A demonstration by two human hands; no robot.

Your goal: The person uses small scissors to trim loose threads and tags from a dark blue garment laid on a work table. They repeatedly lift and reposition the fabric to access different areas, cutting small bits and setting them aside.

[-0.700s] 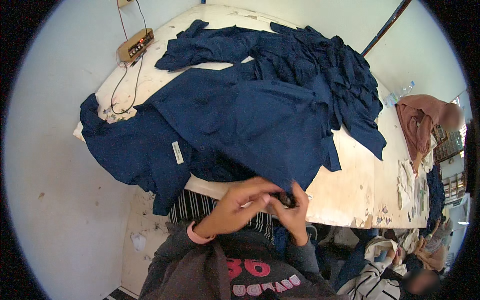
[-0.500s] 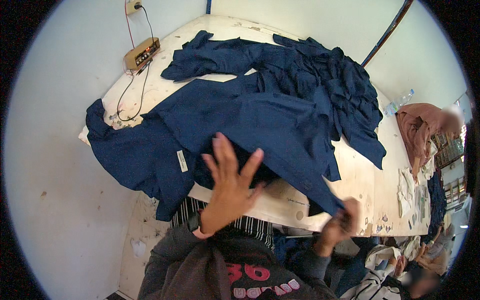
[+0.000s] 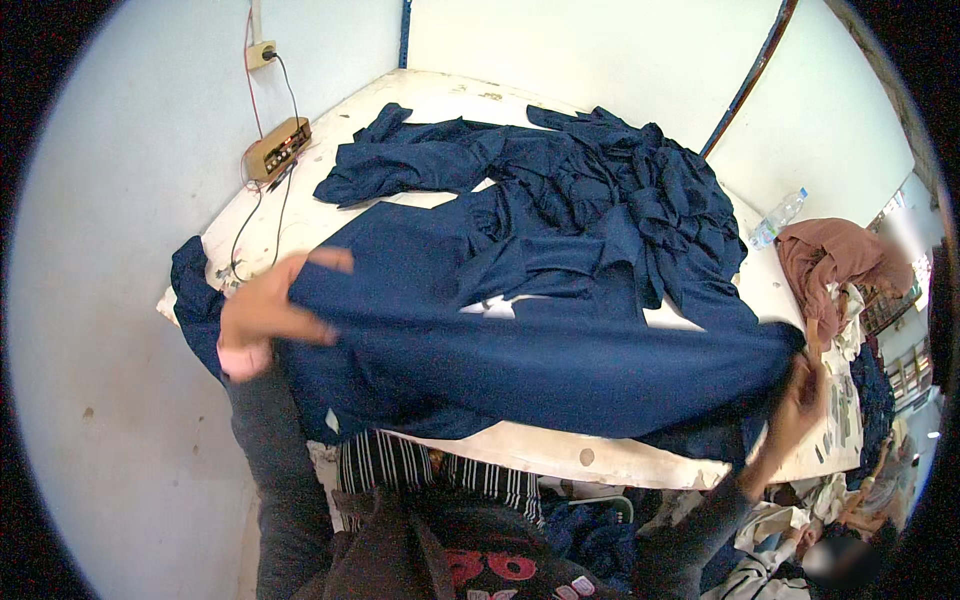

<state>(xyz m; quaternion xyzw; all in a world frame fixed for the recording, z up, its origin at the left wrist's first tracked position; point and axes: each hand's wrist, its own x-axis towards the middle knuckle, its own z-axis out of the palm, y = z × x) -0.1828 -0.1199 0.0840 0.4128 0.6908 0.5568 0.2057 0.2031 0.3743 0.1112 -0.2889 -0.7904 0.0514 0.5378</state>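
A navy blue garment [image 3: 560, 370] is stretched across the near part of the table, between my two hands. My right hand [image 3: 800, 395] is closed on its right end, at the table's right side. At the garment's left end, my left hand [image 3: 265, 310] is blurred by motion, with thumb and fingers spread apart against the cloth. Part of the same dark cloth [image 3: 195, 290] hangs over the table's left edge. Beyond it lies a crumpled heap of navy garments [image 3: 640, 190].
A tan box with knobs [image 3: 278, 150] stands at the back left, its cables running to a wall socket [image 3: 262, 54]. A clear bottle [image 3: 780, 218] lies at the right edge. A person in a brown top [image 3: 835, 260] is beyond it. White walls border the table [image 3: 550, 450].
My left hand has moved left and away from me to the garment's left end. My right hand has carried its end right, spreading the cloth wide. The white label is no longer visible.
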